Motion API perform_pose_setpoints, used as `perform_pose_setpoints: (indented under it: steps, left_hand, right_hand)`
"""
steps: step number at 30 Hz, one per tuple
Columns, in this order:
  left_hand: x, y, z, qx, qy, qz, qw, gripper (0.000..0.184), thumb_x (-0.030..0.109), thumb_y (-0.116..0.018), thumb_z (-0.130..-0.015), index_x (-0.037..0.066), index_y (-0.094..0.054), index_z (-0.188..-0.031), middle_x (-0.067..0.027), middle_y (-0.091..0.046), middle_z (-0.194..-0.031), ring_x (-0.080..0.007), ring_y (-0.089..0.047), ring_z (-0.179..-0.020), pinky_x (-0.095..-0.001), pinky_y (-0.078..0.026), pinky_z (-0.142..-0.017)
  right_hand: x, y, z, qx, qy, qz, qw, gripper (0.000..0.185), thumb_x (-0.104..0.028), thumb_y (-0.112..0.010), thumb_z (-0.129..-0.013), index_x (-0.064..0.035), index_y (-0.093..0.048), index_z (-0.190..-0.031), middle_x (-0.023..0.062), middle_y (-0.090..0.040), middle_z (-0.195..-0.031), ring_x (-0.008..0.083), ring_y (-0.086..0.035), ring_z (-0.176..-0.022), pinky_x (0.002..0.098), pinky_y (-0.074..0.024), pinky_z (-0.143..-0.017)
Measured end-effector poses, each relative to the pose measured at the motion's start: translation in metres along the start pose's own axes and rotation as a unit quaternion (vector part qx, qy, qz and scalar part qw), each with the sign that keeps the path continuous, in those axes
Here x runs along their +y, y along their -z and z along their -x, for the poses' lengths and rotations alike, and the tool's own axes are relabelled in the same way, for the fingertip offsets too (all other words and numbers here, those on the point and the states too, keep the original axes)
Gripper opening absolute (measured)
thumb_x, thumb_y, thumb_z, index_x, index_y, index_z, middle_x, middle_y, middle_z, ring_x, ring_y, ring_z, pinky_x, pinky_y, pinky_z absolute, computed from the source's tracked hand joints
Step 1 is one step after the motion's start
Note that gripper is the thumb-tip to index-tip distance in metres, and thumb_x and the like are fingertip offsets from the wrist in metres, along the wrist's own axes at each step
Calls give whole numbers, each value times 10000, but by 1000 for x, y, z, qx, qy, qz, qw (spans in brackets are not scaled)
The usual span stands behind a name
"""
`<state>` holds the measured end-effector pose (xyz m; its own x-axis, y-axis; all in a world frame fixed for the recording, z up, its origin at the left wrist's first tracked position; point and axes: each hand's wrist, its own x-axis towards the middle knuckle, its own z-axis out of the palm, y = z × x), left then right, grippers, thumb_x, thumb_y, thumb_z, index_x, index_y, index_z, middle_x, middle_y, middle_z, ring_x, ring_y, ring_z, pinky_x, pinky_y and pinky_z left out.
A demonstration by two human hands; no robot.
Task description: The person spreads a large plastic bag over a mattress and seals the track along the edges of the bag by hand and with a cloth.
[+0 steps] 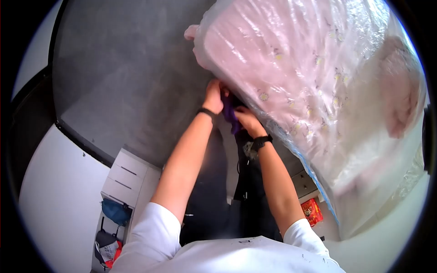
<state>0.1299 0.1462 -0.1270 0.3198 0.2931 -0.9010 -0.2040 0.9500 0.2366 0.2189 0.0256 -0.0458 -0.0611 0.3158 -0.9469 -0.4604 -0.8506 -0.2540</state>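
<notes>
Midway between the two hands in the head view lies a crumpled purple cloth (231, 114), just beside the left edge of a clear plastic bag (359, 182) holding pink flower-patterned bedding (277, 59). The left hand (214, 96) has its fingers clamped on the cloth's far end; the right hand (248, 121) touches the near end, fingers partly hidden, grip impossible to tell

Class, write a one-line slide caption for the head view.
The left hand and right hand hold a purple cloth beside pink flowered fabric covered in clear plastic.
</notes>
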Motion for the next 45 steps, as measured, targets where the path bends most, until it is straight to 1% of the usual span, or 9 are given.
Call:
perform_pose_setpoints:
  steps: [11, 18, 23, 27, 33, 36, 38, 41, 45]
  left_hand:
    - [116, -17, 2, -149, 85, -95, 981, 164, 225, -602, -811, 98, -553, -903, 20, -511, -690, -63, -412, -495, -202, -316, -445]
    - [167, -14, -12, -248, 164, -152, 943, 204, 154, -630, -780, 68, -571, -955, 32, -500, -673, -53, -385, -501, -200, -277, -448]
    - [169, -9, -14, -235, 179, -93, 951, 119, 177, -589, -804, 85, -552, -869, 38, -494, -653, -53, -365, -465, -208, -289, -469]
    - [165, -5, -5, -185, 209, -73, 958, 319, 402, -541, -840, 108, -541, -717, 9, -478, -592, -78, -337, -447, -213, -259, -449]
    - [147, 51, -18, -120, 181, -210, 953, 308, 382, -511, -871, 120, -541, -711, 43, -443, -587, -66, -310, -457, -221, -249, -480]
    - [142, 57, -25, -134, 182, -283, 932, 273, 344, -510, -867, 122, -562, -717, 53, -452, -611, -62, -320, -471, -221, -258, -487]
    - [140, 62, -27, -187, 176, -266, 929, 199, 297, -518, -858, 116, -589, -813, 62, -469, -644, -44, -345, -491, -198, -260, -467]
    - [140, 58, -21, -188, 157, -223, 944, 196, 275, -529, -860, 116, -561, -970, 67, -471, -662, -14, -357, -497, -160, -224, -422]
    - [119, 59, -38, -142, 122, -300, 935, 222, 322, -541, -861, 120, -573, -948, 67, -458, -644, -19, -346, -495, -179, -225, -421]
  right_hand:
    - [-43, -84, -48, 173, 42, -46, 983, 263, -164, -554, -819, -23, -562, -1041, 34, -572, -808, 105, -513, -658, 226, -413, -586]
    - [-47, -135, -85, 134, 122, -107, 977, 239, -122, -541, -814, 22, -536, -1004, 57, -560, -824, 123, -499, -687, 252, -416, -625]
    - [-91, -161, -78, 145, 113, -97, 978, 161, -106, -565, -766, 31, -559, -851, 19, -559, -706, 92, -500, -612, 236, -387, -541]
    - [-65, -146, -80, 141, 85, -9, 986, 284, -51, -510, -726, 54, -539, -989, 94, -593, -815, 185, -584, -712, 288, -481, -622]
    - [-28, -106, -57, 136, 123, 168, 968, 310, -234, -549, -789, -35, -559, -1027, 163, -603, -874, 266, -584, -785, 330, -449, -739]
    - [-11, -90, -53, 129, 43, 199, 970, 322, -294, -529, -796, -66, -570, -1021, 185, -599, -904, 310, -586, -837, 353, -442, -773]
    - [0, -82, -53, 128, 31, 200, 971, 265, -219, -543, -823, -38, -568, -1015, 89, -570, -787, 167, -535, -738, 285, -434, -682]
    - [1, -84, -50, 148, 40, 220, 963, 350, -284, -540, -781, -41, -589, -1029, 195, -608, -930, 310, -582, -897, 340, -438, -795]
    - [7, -86, -54, 152, 42, 170, 973, 351, -262, -550, -772, -10, -590, -1013, 191, -614, -941, 290, -584, -898, 331, -439, -802]
